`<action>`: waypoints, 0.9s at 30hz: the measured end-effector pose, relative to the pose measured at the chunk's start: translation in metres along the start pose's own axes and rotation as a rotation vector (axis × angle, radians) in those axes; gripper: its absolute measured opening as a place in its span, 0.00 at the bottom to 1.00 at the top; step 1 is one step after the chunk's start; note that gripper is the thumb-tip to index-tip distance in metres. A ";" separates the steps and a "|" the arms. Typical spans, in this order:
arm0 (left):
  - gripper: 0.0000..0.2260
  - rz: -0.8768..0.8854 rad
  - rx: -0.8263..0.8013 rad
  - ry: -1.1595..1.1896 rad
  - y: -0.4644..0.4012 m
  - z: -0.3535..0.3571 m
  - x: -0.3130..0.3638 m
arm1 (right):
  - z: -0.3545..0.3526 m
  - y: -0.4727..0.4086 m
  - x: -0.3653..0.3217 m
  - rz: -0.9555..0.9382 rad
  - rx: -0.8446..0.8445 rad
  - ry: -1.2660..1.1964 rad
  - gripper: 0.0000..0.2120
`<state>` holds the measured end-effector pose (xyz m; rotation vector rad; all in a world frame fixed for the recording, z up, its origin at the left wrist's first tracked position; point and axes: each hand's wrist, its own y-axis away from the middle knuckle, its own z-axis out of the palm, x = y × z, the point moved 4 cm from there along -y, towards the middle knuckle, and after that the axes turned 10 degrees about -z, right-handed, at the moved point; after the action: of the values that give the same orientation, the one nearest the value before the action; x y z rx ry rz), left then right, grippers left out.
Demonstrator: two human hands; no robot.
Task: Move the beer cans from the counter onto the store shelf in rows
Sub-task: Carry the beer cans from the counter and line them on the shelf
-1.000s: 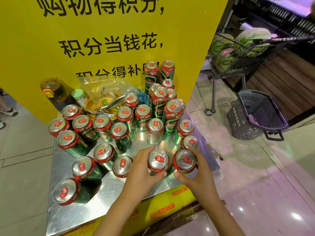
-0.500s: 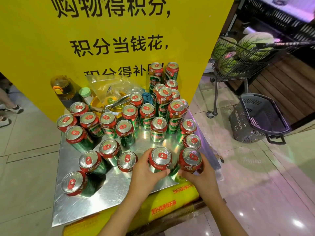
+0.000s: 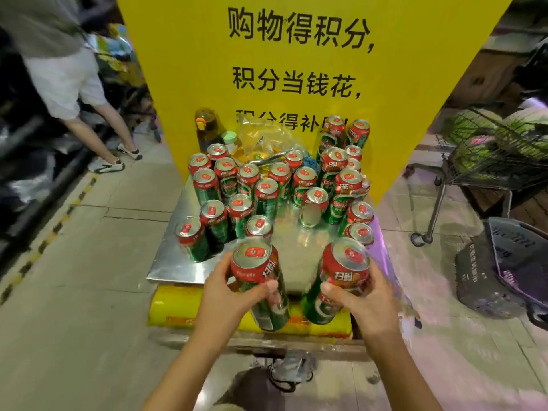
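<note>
Several green beer cans with red tops [image 3: 267, 191] stand on a shiny metal counter [image 3: 172, 262] in front of a yellow sign. A few more are stacked at the back right [image 3: 341, 161]. My left hand [image 3: 228, 295] grips one beer can [image 3: 258, 280], lifted off the counter near its front edge. My right hand [image 3: 364, 304] grips a second beer can [image 3: 338, 277], also lifted and tilted. No store shelf shows in this view.
A yellow sign [image 3: 296, 69] rises behind the counter. A bottle [image 3: 206, 129] and a plastic bag [image 3: 261, 137] sit at the back. A person [image 3: 74, 93] stands at left. A trolley with watermelons [image 3: 498, 143] and a dark basket [image 3: 504, 277] stand at right.
Both hands have lifted their cans off the counter and drawn them toward me. The view has pulled back and tilted, showing more floor and a person at left.
</note>
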<state>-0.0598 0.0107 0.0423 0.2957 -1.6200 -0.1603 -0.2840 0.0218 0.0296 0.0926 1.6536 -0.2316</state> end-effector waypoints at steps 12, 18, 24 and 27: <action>0.26 -0.115 0.668 0.142 0.184 -0.145 -0.037 | 0.143 0.081 -0.037 -0.034 -0.647 -0.108 0.37; 0.28 -0.084 1.013 0.330 0.270 -0.221 -0.055 | 0.241 0.126 -0.064 -0.048 -0.948 -0.160 0.34; 0.33 -0.043 1.312 0.421 0.340 -0.305 -0.074 | 0.361 0.186 -0.087 -0.001 -1.159 -0.183 0.42; 0.33 -0.035 1.403 0.449 0.371 -0.359 -0.085 | 0.426 0.228 -0.102 0.006 -1.251 -0.183 0.42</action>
<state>0.2666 0.4166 0.0917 1.3094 -1.0326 0.9990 0.1870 0.1645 0.0752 -0.8375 1.3634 0.7892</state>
